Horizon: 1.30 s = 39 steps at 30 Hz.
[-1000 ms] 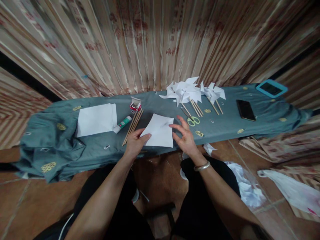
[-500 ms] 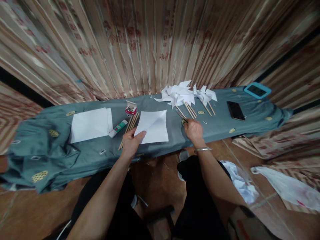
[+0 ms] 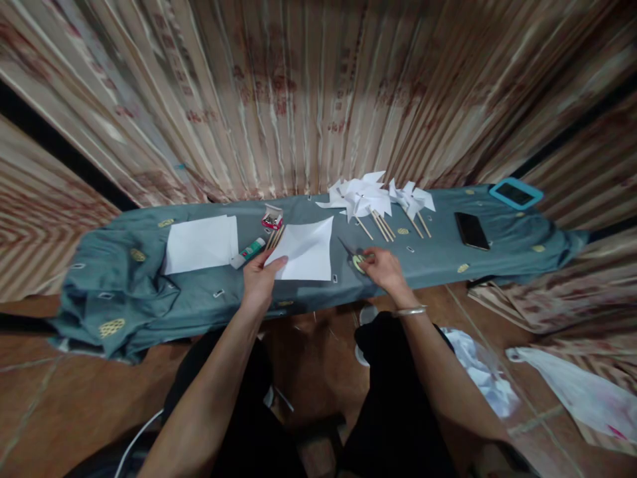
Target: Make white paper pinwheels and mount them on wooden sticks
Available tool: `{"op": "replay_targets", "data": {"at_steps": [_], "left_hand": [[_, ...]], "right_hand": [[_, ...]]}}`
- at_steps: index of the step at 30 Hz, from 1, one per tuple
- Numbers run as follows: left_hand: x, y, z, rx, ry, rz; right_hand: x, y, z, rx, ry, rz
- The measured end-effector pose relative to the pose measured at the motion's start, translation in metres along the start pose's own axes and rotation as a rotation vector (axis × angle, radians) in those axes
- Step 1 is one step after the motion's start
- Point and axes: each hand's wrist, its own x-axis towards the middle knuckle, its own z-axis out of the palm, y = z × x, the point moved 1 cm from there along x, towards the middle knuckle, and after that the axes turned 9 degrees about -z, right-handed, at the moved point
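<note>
My left hand (image 3: 259,273) pinches the lower left corner of a white paper square (image 3: 308,251), thumb on top. The sheet is slightly curled, and a few wooden sticks (image 3: 275,238) lie partly under it and the hand. A pair of scissors (image 3: 357,260) with pale green handles is in my right hand (image 3: 382,267), fingers closed at the handles. Its blades point up and left, apart from the paper's right edge. A glue stick (image 3: 249,253) lies just left of my left hand, near a small red box of metal pins (image 3: 272,218).
A stack of white paper (image 3: 202,244) lies at the left of the cloth-covered bench (image 3: 308,299). Several paper pinwheels (image 3: 365,194) on sticks rest at the back. A phone (image 3: 471,230) and a blue-framed device (image 3: 516,193) lie at right. Crumpled paper (image 3: 482,372) is on the floor.
The scissors now show clearly in my right hand, with the blades pointing toward the paper. My left hand has tilted and lifted the sheet a little. The view has shifted slightly.
</note>
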Motion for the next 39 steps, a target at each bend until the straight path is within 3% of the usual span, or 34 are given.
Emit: {"op": "replay_targets", "data": {"at_steps": [3,7,9,13,19,23,27,35,39], "left_hand": [[-0.002,0.022,0.005,0.002,0.026,0.088],[0.003,0.05,0.011,0.011,0.026,0.228],[0.009,0.054,0.01,0.016,0.028,0.247],[0.026,0.046,0.001,0.01,0.06,0.233],[0.04,0.04,-0.014,0.015,0.076,0.197],[0.04,0.042,-0.015,0.043,0.077,0.176],[0.04,0.038,-0.012,0.065,0.053,0.188],[0.049,0.027,-0.012,0.338,0.068,0.293],[0.05,0.008,-0.008,0.409,0.02,0.228]], "right_hand": [[-0.006,-0.006,0.004,0.316,-0.02,-0.023],[-0.015,-0.019,0.016,1.16,-0.038,0.018],[-0.016,-0.027,0.021,1.325,-0.072,0.057],[-0.015,-0.039,0.025,1.295,-0.144,0.039],[-0.024,-0.04,0.026,1.028,-0.357,-0.117],[-0.032,-0.038,0.028,0.922,-0.529,-0.165],[-0.037,-0.036,0.034,0.885,-0.599,-0.215],[-0.035,-0.026,0.01,0.858,-0.687,-0.053],[-0.037,-0.028,0.012,0.942,-0.671,-0.018]]}}
